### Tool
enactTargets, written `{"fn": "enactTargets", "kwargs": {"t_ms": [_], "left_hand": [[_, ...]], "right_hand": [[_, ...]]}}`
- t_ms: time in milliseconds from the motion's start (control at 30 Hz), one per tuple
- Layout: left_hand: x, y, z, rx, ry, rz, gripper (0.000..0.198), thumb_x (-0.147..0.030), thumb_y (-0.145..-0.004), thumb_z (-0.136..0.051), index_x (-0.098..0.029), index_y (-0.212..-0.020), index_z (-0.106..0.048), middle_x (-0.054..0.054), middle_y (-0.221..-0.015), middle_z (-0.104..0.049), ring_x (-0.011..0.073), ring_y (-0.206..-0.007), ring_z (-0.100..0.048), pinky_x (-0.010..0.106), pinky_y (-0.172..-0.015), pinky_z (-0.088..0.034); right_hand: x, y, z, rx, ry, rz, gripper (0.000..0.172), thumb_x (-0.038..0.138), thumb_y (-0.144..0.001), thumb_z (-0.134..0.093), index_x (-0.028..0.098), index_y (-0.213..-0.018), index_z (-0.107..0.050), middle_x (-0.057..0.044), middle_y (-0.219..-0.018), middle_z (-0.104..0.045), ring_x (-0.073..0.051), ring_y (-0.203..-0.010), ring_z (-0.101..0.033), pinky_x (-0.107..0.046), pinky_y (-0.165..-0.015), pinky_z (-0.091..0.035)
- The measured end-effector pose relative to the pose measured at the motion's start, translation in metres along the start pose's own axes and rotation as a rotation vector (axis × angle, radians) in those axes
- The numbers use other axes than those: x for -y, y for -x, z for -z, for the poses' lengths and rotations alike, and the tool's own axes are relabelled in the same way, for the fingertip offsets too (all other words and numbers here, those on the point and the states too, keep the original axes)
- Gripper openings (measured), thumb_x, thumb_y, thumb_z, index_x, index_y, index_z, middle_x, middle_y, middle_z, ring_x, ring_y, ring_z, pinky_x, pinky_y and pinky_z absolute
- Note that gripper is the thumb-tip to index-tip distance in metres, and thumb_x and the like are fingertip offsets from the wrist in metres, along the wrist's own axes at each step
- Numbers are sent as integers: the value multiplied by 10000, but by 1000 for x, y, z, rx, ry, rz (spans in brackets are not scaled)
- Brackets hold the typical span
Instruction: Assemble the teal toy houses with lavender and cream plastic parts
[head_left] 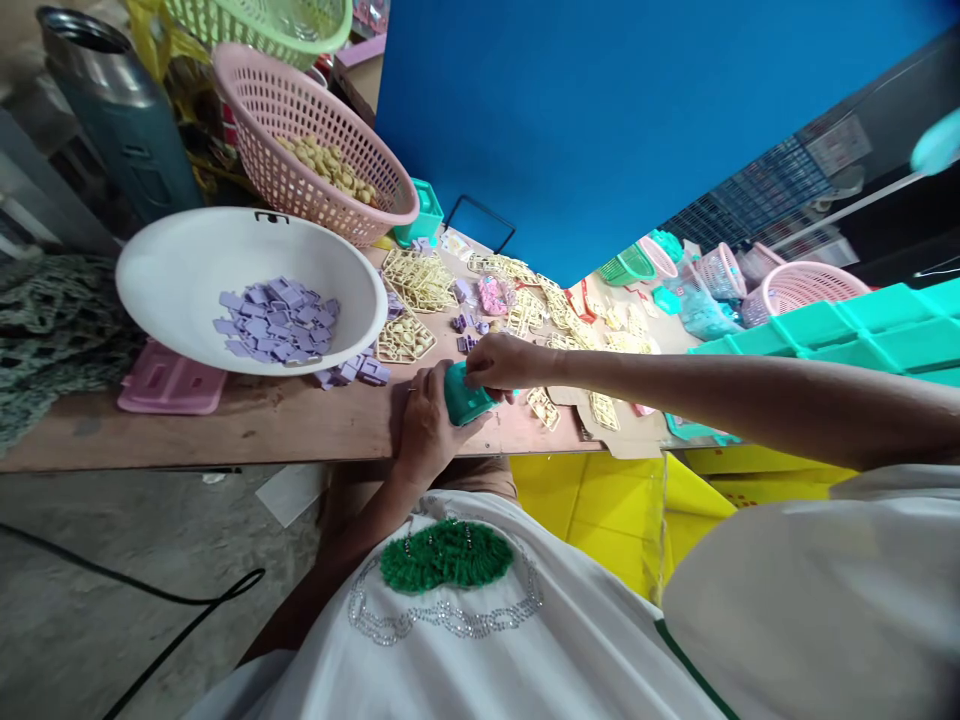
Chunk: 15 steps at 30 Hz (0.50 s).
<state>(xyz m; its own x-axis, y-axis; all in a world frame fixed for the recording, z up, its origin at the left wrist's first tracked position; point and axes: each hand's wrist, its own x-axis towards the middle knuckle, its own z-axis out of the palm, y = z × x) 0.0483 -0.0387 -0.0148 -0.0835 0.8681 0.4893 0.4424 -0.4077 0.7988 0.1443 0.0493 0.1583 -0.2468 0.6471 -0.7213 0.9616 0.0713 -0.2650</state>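
A teal plastic piece is held at the table's front edge. My left hand wraps round its left side, thumb along the near side. On its upper right side my right hand is closed, fingers bent against the piece; anything tiny between them is hidden. Cream part frames and small purple pieces lie just beyond my hands. To the left a white bowl holds many flat purple pieces.
Behind the bowl stand a pink basket of cream parts and a bottle. A pink tray sits beneath the bowl. A blue panel rises behind the table. Teal trays and more baskets are at right.
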Motion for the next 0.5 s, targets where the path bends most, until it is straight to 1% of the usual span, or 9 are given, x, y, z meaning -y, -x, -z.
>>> {"fn": "enactTargets", "kwargs": {"t_ms": [133,233,333,400,433,500], "left_hand": [[0,0,1,15,-14,16,870,-480,-762,-933,-186,-1420,-446,157,-1229,-655,351,-1119,-699,460,-954,-585],[-1,-2,5,27,-34,20,814,-470,-794,-907,-171,-1402,-457,157,-1215,-663,343,-1116,-695,442,-948,-577],[-4,-5,10,13,-86,-25,694,-486,-855,-844,-157,-1358,-498,149,-1159,-686,334,-1073,-701,425,-920,-565],[-5,-5,12,-5,-137,-45,614,-518,-901,-783,-148,-1321,-531,134,-1091,-696,316,-1001,-714,410,-879,-558],[-5,-5,11,-17,-157,-51,611,-547,-916,-753,-145,-1323,-539,130,-1079,-697,307,-972,-718,403,-860,-557],[-1,-4,7,-61,-205,-96,613,-606,-946,-682,-143,-1324,-546,122,-1044,-702,308,-930,-721,403,-813,-552]], "right_hand": [[0,-2,-1,13,54,2,356,35,-883,-555,162,-551,-541,39,-447,-586,-91,-390,-581,-190,-468,-446],[5,-3,-3,-25,180,2,331,40,-877,-534,146,-566,-577,20,-472,-602,-94,-406,-581,-199,-501,-449],[13,-3,-6,-77,380,31,288,39,-856,-537,108,-608,-664,-34,-531,-647,-126,-495,-615,-220,-539,-439],[16,-2,-7,-115,451,35,223,58,-838,-592,92,-654,-713,-53,-575,-681,-149,-584,-651,-224,-565,-436],[17,-3,-7,-116,465,30,205,74,-834,-614,98,-660,-721,-42,-574,-681,-143,-590,-651,-216,-567,-439],[17,-4,-7,-101,471,19,223,102,-845,-619,122,-645,-714,0,-542,-658,-110,-561,-632,-188,-571,-453]]}}
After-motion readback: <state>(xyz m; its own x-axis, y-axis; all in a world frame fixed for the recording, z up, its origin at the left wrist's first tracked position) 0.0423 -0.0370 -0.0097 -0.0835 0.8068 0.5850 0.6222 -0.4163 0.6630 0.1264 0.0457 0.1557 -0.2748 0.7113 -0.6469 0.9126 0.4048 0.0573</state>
